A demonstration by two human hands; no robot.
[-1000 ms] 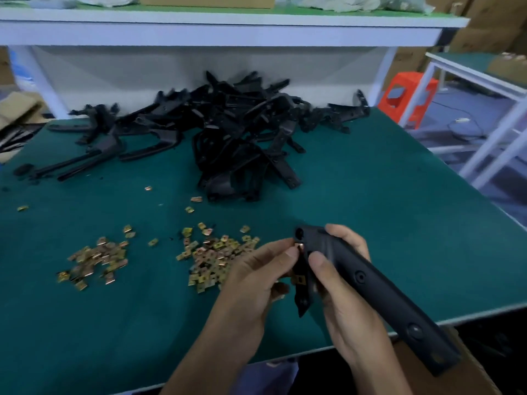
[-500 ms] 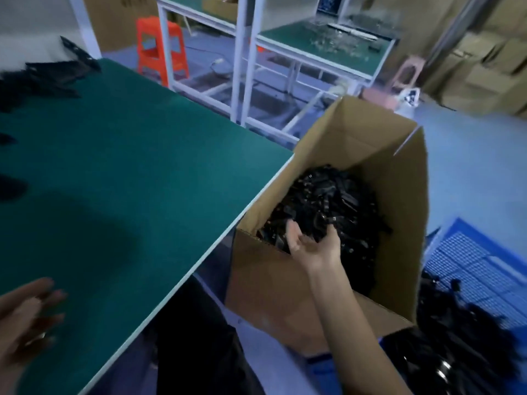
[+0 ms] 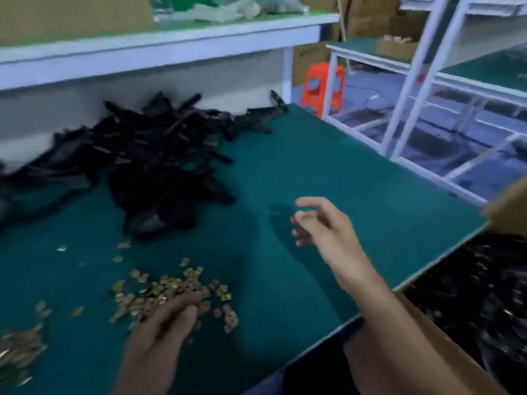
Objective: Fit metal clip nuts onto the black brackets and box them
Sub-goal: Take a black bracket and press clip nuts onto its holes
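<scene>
Down by the near edge of the green table (image 3: 313,166), the left hand (image 3: 165,329) lies on the heap of clip nuts (image 3: 171,283); blur hides any grip. The right hand (image 3: 325,223) hovers loose and empty. Black brackets (image 3: 159,155) are piled at the back, and more fill the box (image 3: 510,206) on the right.

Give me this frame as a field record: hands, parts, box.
left hand: fingers on the clip nuts pile; grip unclear, blurred
right hand: empty, fingers loosely curled, above the green table
black brackets: loose heap at the table's back
second nut pile: near the table's left edge
cardboard box: beside the table's right edge, dark parts inside
</scene>
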